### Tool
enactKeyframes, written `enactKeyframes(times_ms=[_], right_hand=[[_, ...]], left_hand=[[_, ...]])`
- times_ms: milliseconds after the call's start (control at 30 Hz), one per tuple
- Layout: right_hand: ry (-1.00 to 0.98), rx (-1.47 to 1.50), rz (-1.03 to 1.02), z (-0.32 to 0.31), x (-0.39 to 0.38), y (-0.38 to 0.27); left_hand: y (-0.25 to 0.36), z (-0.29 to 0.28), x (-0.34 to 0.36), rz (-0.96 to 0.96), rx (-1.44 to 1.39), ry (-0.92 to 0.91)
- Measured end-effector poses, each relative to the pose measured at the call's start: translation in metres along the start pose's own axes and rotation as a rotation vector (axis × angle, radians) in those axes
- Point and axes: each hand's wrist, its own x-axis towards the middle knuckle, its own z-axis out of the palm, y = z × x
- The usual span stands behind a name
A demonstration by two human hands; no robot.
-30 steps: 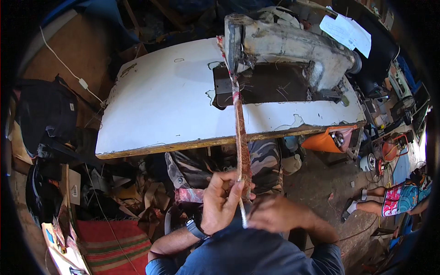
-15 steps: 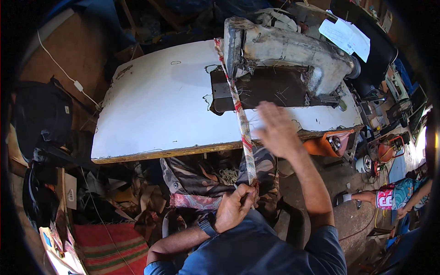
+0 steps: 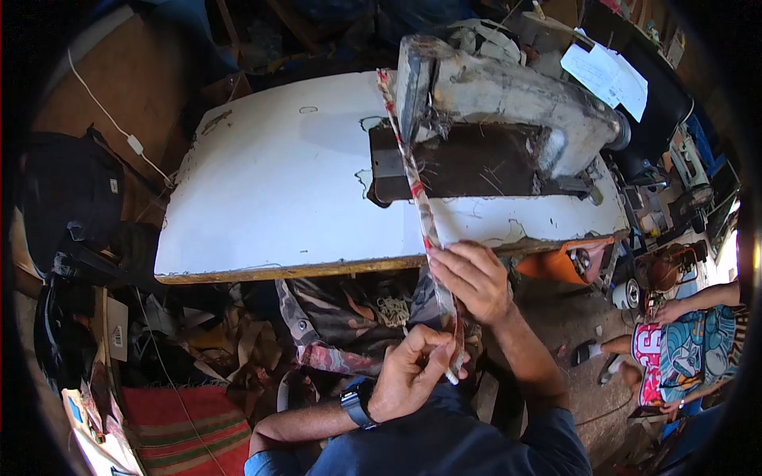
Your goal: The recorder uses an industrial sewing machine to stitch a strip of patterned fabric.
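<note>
A long narrow strip of patterned red and cream fabric runs from beside the needle end of a worn grey sewing machine over the white tabletop's near edge toward my body. My left hand pinches the strip close to its lower end, where a pale tip sticks out. My right hand is higher on the strip at the table edge, its fingers closed on it. Below the table are my camouflage-clad legs, with a pink patterned cloth across the left side.
The white worktable has a worn wooden edge. An orange pouch hangs beneath its right side. A person in patterned shorts is at the right. A black bag, a striped red mat, cables and clutter crowd the sides.
My right hand swung up over the tabletop, then came back down onto the strip. My left hand moved slightly right, still gripping it. The other person's arm has risen toward the clutter beside them.
</note>
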Motion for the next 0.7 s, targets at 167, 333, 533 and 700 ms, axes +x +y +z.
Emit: enactKeyframes(times_ms=[167, 333, 533, 700], right_hand=[[-0.133, 0.065, 0.097, -0.008, -0.010, -0.005], [-0.116, 0.138, 0.190, -0.006, -0.016, -0.007], [-0.104, 0.202, 0.181, -0.002, -0.025, -0.004], [-0.186, 0.241, 0.227, -0.009, -0.026, 0.000]], left_hand=[[0.055, -0.030, 0.045, 0.186, 0.890, -0.117], [0.082, -0.117, 0.209, 0.193, 1.079, 0.135], [0.076, -0.163, 0.350, 0.082, 1.443, 0.076], [0.065, -0.160, 0.381, -0.061, 1.744, -0.028]])
